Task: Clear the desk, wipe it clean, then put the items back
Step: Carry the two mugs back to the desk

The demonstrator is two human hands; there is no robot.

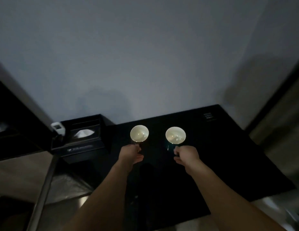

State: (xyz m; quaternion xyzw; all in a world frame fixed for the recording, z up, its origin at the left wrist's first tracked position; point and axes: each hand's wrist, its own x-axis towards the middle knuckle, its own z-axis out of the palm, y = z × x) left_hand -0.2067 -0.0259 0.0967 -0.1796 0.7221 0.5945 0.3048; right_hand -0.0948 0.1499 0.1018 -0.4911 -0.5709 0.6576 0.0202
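Dim grey wall backs a black desk (pixel 228 164). Curled fingers of the left hand (pixel 131 154) grip the left cup's (pixel 139 133) handle; the right hand (pixel 187 155) grips the right cup's (pixel 175 135). Both cups sit mid-desk, apart. A tissue box (pixel 83 132) stands far left.

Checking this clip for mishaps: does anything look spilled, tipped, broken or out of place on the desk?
Nothing stands out. Two cups are upright, the left hand and right hand each gripping a handle. The tissue box sits square at the left. No spill shows, though the dark desk could hide one.
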